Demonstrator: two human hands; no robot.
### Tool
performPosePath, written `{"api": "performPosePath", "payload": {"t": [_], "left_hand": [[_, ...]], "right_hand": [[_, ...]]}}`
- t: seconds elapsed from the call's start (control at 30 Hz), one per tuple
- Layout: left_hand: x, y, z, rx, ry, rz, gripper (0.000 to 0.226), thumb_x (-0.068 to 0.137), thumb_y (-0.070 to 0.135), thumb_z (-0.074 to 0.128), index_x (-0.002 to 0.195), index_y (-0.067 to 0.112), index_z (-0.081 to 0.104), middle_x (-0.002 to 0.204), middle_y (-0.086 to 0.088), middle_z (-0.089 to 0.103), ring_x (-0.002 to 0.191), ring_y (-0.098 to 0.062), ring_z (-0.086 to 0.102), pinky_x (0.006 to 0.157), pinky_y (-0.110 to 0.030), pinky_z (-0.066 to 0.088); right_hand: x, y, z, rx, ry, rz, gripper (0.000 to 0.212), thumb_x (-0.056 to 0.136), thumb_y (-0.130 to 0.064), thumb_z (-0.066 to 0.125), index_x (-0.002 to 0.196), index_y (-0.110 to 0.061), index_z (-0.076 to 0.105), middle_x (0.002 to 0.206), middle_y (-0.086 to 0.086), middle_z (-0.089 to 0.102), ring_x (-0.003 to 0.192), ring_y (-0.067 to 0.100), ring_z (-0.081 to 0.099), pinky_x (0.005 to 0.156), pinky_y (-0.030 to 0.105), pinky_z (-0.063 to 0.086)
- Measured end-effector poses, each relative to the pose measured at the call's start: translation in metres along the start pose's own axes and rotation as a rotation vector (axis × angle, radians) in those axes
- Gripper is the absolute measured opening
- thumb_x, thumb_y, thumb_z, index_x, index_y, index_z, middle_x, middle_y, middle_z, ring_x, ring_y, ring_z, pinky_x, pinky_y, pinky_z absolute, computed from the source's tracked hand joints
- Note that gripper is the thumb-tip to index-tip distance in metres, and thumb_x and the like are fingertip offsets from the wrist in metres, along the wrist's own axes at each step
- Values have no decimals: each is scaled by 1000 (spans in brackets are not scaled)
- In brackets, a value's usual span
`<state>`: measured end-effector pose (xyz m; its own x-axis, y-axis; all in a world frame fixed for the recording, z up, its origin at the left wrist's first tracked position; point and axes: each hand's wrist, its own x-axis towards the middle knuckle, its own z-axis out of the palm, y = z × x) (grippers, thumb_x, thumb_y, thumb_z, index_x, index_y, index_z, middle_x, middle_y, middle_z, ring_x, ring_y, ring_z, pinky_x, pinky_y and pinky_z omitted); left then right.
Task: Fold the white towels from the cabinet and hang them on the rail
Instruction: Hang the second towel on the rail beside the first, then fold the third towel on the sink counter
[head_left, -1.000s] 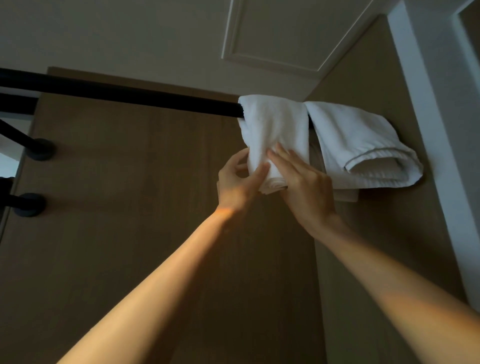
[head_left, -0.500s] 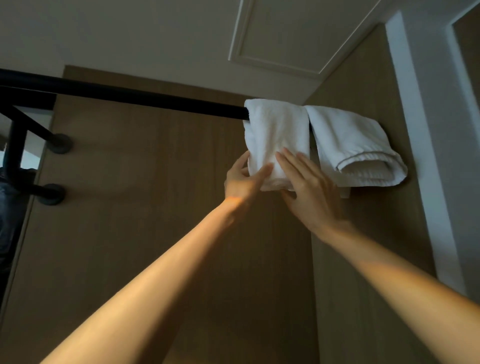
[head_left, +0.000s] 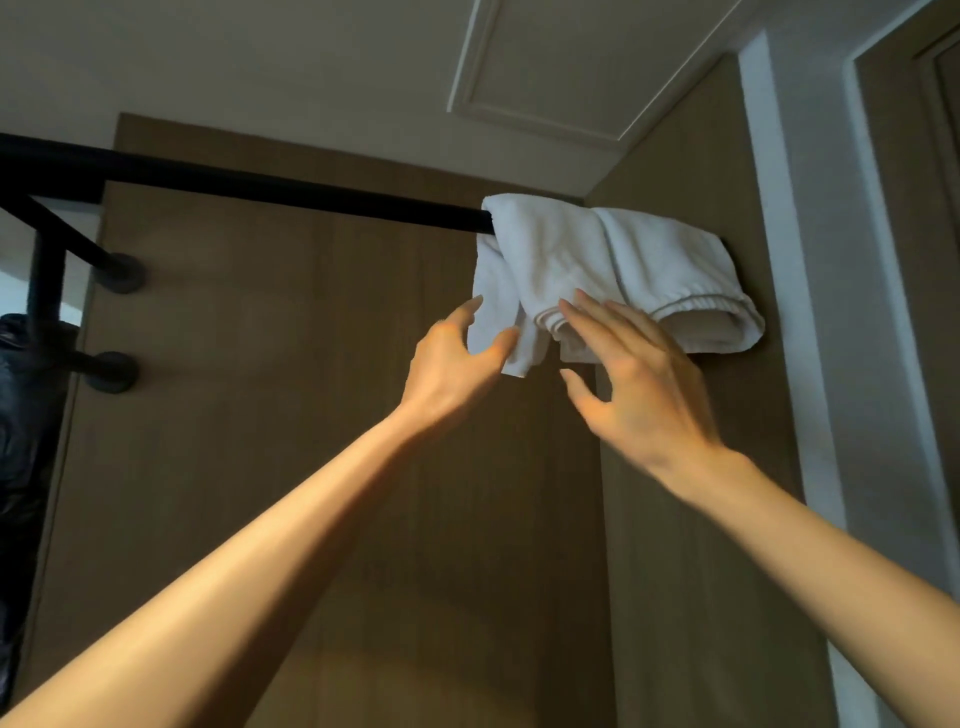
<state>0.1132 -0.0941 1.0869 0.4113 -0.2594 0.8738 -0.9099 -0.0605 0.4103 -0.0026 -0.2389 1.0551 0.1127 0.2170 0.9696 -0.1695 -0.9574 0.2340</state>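
Spanning wood-panelled wall (head_left: 311, 415), black rail (head_left: 260, 189)

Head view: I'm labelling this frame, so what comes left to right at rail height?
Dark garment → wall brackets → bare black rail → left towel → right towel → white door frame.

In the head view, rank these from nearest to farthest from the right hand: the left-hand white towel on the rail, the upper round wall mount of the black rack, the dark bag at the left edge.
From the right hand:
1. Left-hand white towel, just beyond its fingers, on the black rail.
2. Upper round wall mount, far left on the wood panel.
3. Dark bag, at the left edge.
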Motion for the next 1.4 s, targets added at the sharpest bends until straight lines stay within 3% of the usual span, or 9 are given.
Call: {"api": "performPosePath", "payload": {"t": [0.1, 0.2, 0.33, 0.53, 0.8, 1.03, 1.4], "left_hand": [[-15, 7, -7, 143, 14, 99, 60, 91, 50, 51, 145, 29, 37, 146, 2, 45, 126, -13, 47, 101, -36, 42], [-35, 18, -16, 265, 30, 161, 57, 93, 49, 49, 146, 31, 36, 148, 5, 41, 111, 0, 46, 96, -30, 38], [-57, 33, -30, 401, 47, 236, 55, 95, 48, 47, 146, 31, 35, 146, 7, 41, 128, -12, 44, 91, -27, 39], [-96, 51, -41, 543, 45, 247, 55, 96, 49, 46, 147, 32, 33, 145, 8, 42, 130, -14, 43, 96, -37, 44], [-186, 57, -25, 652, -30, 159, 54, 96, 48, 45, 147, 34, 33, 144, 9, 44, 128, -15, 44, 99, -36, 42], [-275, 32, -18, 721, -136, 53, 54, 97, 47, 45, 147, 31, 35, 144, 2, 46, 128, -18, 47, 103, -38, 41], [-434, -78, 10, 700, -384, -158, 52, 97, 41, 47, 146, 24, 39, 141, -1, 50, 125, -19, 49, 100, -34, 43]], "right_hand": [[-8, -9, -15, -15, -7, -5, 58, 86, -22, 68, 141, -16, 50, 143, 1, 51, 132, 20, 46, 109, 37, 39], [-16, -16, -30, -9, -29, -7, 58, 87, -23, 67, 142, -16, 49, 143, 1, 52, 133, 19, 46, 109, 36, 38], [-25, -24, -50, -5, -72, -6, 58, 88, -25, 67, 142, -16, 48, 144, 1, 51, 133, 19, 46, 109, 34, 34], [-51, -28, -78, 72, -113, -1, 57, 88, -25, 67, 142, -18, 49, 144, -1, 50, 130, 21, 48, 108, 38, 37], [-119, -35, -103, 180, -316, -19, 58, 89, -28, 65, 143, -22, 47, 144, -2, 50, 130, 18, 49, 110, 31, 24], [-195, -59, -102, 313, -464, 18, 53, 90, -28, 64, 141, -22, 50, 142, -2, 52, 127, 18, 52, 104, 33, 36], [-384, -119, -58, 449, -836, 162, 52, 92, -27, 60, 142, -23, 48, 144, -4, 50, 129, 17, 48, 105, 39, 39]]}}
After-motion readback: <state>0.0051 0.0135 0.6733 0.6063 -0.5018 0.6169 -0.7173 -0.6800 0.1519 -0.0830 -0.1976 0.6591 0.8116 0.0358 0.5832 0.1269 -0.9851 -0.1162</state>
